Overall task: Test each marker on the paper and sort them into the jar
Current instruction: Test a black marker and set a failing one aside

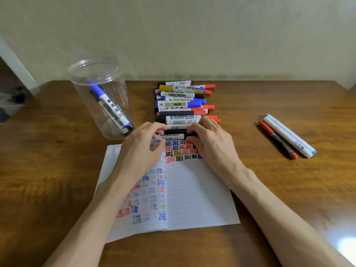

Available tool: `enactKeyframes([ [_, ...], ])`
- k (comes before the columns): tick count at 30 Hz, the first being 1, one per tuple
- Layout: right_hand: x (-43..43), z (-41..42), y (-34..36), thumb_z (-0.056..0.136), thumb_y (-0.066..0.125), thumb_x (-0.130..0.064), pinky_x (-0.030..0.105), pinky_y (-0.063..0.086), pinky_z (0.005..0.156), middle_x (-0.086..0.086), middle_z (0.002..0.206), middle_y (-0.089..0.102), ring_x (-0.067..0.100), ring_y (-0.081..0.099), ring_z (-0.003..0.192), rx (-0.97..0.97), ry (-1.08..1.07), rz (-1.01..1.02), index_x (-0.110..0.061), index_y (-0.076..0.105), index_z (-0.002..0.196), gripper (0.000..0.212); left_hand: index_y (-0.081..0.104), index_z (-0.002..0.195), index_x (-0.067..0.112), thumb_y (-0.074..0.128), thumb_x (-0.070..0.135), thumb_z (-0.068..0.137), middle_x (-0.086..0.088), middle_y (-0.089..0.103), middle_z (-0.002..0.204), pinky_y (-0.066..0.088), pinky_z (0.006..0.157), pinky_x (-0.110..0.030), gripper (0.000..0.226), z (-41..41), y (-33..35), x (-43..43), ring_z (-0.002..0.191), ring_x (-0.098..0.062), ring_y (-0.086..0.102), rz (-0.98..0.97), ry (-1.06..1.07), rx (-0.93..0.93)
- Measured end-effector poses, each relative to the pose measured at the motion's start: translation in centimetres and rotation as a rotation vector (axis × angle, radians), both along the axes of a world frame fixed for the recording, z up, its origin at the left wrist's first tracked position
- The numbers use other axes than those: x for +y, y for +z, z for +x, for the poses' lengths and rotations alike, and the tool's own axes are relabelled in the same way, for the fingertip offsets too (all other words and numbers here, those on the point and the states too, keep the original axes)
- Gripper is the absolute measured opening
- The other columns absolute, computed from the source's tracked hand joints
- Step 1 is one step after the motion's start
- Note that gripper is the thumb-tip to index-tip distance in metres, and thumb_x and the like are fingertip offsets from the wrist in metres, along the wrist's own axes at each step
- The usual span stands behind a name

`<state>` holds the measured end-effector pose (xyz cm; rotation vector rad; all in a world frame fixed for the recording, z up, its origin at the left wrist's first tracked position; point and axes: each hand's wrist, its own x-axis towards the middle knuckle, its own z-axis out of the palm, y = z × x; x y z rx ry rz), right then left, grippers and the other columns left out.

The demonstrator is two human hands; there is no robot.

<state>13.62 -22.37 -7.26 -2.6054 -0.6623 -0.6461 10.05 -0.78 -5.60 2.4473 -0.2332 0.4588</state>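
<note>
Left hand (142,149), right hand (210,143) gripping black marker (176,136), far edge of paper (192,189)

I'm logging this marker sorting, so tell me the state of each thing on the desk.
Jar: upright, lidless, two markers inside.
Black marker: level, gripped at both ends.
Left hand: grips its left end.
Right hand: grips its right end.
Marker row: capped, lying side by side.
Three markers at right: capped, lying together.
Paper: flat, test marks on it.

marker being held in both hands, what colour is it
The marker is black with a white label; the head view, the only one, shows it.
</note>
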Motion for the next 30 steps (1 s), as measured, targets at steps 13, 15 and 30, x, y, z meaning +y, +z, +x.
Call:
enactKeyframes([
  [13, -1.4, -0.7, 0.9, 0.099, 0.073, -0.019, 0.014, 0.048, 0.067, -0.012, 0.098, 0.073, 0.002, 0.066, 0.082, 0.288, 0.073, 0.650, -0.017, 0.076, 0.120, 0.021, 0.076, 0.110, 0.024, 0.075, 0.035, 0.091, 0.018, 0.073, 0.098, 0.060, 0.070, -0.027, 0.022, -0.9, 1.3, -0.9, 0.091, -0.005, 0.067, -0.150, -0.112, -0.024],
  [15, -1.2, -1.2, 1.0, 0.099, 0.073, -0.020, 0.026, 0.057, 0.071, -0.012, 0.102, 0.076, 0.011, 0.070, 0.086, 0.329, 0.173, 0.711, -0.021, 0.076, 0.121, 0.022, 0.076, 0.115, 0.025, 0.074, 0.039, 0.091, 0.019, 0.074, 0.102, 0.060, 0.074, -0.027, 0.028, -0.9, 1.5, -1.0, 0.097, -0.003, 0.068, -0.158, -0.120, -0.018],
  [30, 0.3, -3.3, 2.8, 0.098, 0.074, -0.028, 0.028, 0.051, 0.060, 0.007, 0.082, 0.079, 0.017, 0.071, 0.069, 0.568, 0.275, 0.939, -0.016, 0.078, 0.100, 0.013, 0.056, 0.147, 0.025, 0.061, 0.014, 0.102, 0.013, 0.066, 0.128, 0.059, 0.078, -0.024, 0.047, -1.6, 1.7, -2.2, 0.111, -0.007, 0.066, -0.190, -0.337, 0.039],
])
